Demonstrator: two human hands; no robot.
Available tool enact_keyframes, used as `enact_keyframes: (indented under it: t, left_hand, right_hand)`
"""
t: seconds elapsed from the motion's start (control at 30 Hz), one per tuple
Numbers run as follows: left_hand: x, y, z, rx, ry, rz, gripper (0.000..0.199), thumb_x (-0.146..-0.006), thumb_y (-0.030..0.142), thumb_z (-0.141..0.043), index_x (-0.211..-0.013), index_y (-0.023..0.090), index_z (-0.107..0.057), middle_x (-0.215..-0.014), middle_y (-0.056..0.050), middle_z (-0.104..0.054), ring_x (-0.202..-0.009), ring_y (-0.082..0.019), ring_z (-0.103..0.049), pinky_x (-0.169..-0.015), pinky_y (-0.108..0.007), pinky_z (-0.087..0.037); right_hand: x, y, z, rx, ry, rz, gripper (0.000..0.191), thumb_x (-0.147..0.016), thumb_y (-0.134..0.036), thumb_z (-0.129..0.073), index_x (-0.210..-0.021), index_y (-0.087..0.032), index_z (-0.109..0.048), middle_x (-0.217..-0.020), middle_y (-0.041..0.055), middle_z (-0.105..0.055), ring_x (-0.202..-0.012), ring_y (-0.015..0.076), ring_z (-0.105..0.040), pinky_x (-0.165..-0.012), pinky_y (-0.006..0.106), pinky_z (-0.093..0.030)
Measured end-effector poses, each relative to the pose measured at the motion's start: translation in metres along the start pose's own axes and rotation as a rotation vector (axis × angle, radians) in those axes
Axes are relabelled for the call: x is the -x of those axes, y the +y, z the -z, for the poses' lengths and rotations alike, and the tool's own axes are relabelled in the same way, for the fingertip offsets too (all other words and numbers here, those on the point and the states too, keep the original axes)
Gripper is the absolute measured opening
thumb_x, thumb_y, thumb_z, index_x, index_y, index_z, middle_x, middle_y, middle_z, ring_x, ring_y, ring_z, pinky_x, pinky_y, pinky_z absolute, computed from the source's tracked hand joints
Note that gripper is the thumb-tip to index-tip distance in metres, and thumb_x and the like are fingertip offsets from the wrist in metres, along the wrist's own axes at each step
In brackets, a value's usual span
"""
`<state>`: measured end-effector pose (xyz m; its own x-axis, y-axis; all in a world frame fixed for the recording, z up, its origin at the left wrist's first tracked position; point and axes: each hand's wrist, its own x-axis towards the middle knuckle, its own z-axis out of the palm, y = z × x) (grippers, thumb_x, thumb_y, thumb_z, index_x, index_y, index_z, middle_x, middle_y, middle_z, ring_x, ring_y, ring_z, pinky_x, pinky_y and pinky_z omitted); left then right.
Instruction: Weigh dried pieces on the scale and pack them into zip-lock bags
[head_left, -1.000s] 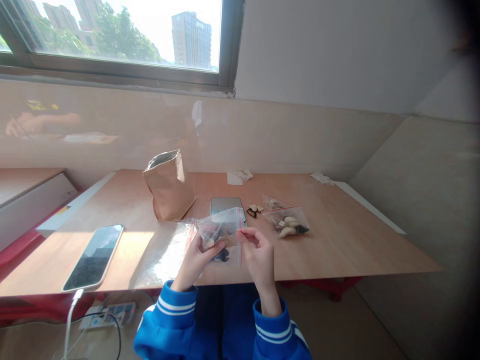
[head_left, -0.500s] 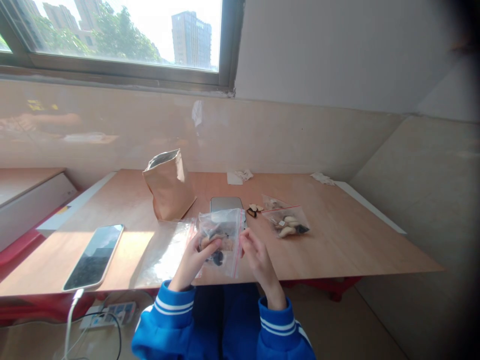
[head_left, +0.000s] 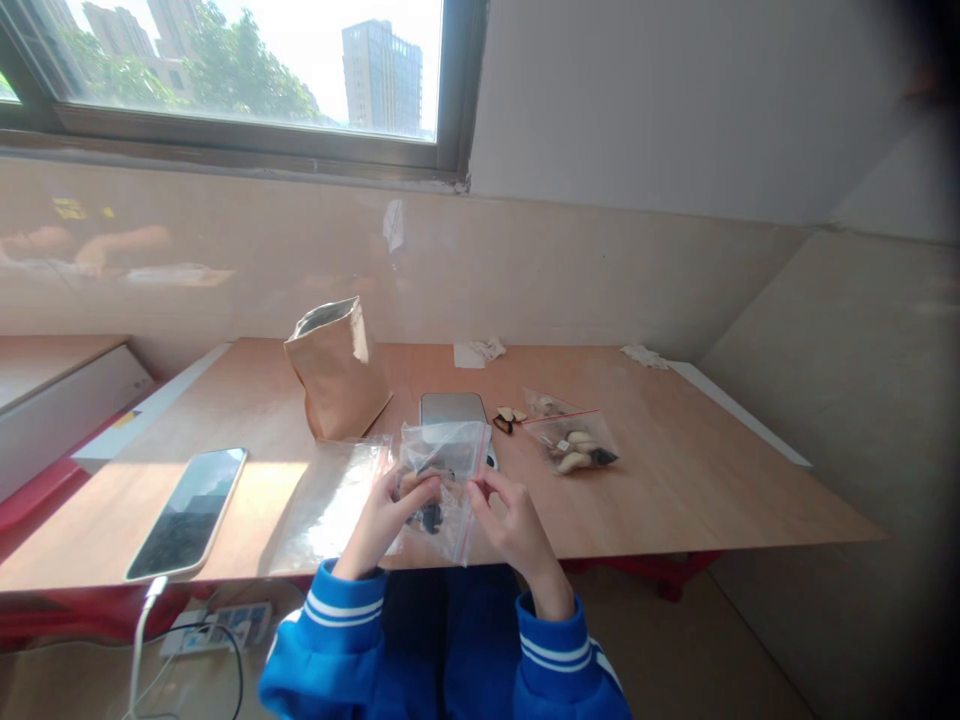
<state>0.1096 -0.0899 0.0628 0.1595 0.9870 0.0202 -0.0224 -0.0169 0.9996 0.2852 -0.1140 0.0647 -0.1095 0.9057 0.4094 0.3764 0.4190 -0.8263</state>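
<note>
Between my hands is a clear zip bag (head_left: 455,455) with a red line along its seal edge and pale and black dried pieces inside. My left hand (head_left: 386,515) grips its left side, thumb lying over the contents. Thumb and finger of my right hand (head_left: 511,520) pinch the seal edge on the right. Beneath and to the left lie flat clear zip bags (head_left: 330,500), bright with sunlight. Just behind the held bag, partly covered by it, sits a small flat device with a silver top (head_left: 453,407), perhaps a scale.
A brown paper bag (head_left: 337,375) stands open at the back left. Left front lies a phone (head_left: 187,515) on a cable. Loose dried slices (head_left: 508,418) and a filled zip bag (head_left: 576,448) lie right of the device. Crumpled white scraps (head_left: 487,350) rest near the wall.
My right fingers have moved slightly down and left along the seal edge, and are now pinched on it. The held bag has tilted a little; my left hand keeps its grip.
</note>
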Motion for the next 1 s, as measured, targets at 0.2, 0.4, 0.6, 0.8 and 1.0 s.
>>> enact_keyframes:
  t: [0.2, 0.4, 0.6, 0.8, 1.0]
  left_hand:
    - [-0.001, 0.001, -0.002, 0.002, 0.013, 0.006, 0.036, -0.072, 0.037, -0.071, -0.102, 0.016, -0.07, -0.099, -0.007, -0.074, -0.096, -0.025, -0.067, -0.086, -0.034, -0.052]
    - [-0.002, 0.0, -0.004, -0.007, 0.035, -0.009, 0.03, -0.074, 0.037, -0.069, -0.096, 0.018, -0.072, -0.098, -0.006, -0.074, -0.097, -0.024, -0.066, -0.087, -0.032, -0.051]
    - [-0.002, 0.0, -0.002, 0.006, 0.022, 0.02, 0.035, -0.072, 0.037, -0.071, -0.101, 0.016, -0.069, -0.098, -0.007, -0.074, -0.09, -0.022, -0.067, -0.081, -0.031, -0.052]
    - [-0.002, 0.001, -0.001, -0.001, 0.017, 0.008, 0.034, -0.071, 0.037, -0.071, -0.097, 0.016, -0.07, -0.091, -0.007, -0.075, -0.087, -0.023, -0.068, -0.08, -0.031, -0.052]
    - [-0.002, 0.001, -0.001, 0.016, 0.004, 0.043, 0.035, -0.071, 0.038, -0.071, -0.098, 0.015, -0.071, -0.092, -0.007, -0.075, -0.091, -0.023, -0.067, -0.081, -0.03, -0.052]
  right_hand:
    - [0.0, 0.006, -0.005, -0.012, 0.026, -0.036, 0.023, -0.09, -0.032, -0.044, -0.072, -0.02, -0.051, -0.062, -0.0024, -0.048, -0.058, 0.0127, -0.047, -0.055, 0.023, -0.036]
    - [-0.001, 0.008, -0.006, -0.082, -0.024, -0.081, 0.023, -0.091, -0.033, -0.041, -0.078, -0.02, -0.054, -0.068, -0.0013, -0.054, -0.066, 0.0143, -0.053, -0.063, 0.024, -0.041]
    - [0.0, 0.004, -0.001, -0.143, -0.14, -0.135, 0.021, -0.091, -0.037, -0.044, -0.083, -0.02, -0.054, -0.069, -0.0021, -0.055, -0.064, 0.0134, -0.054, -0.062, 0.024, -0.041]
    - [0.001, 0.012, -0.003, -0.174, -0.169, -0.167, 0.017, -0.09, -0.034, -0.046, -0.083, -0.02, -0.052, -0.07, -0.0022, -0.056, -0.063, 0.0128, -0.055, -0.06, 0.023, -0.041]
    - [0.001, 0.017, -0.005, -0.213, -0.232, -0.175, 0.023, -0.091, -0.033, -0.044, -0.087, -0.017, -0.06, -0.075, 0.0017, -0.062, -0.069, 0.0143, -0.057, -0.062, 0.023, -0.043]
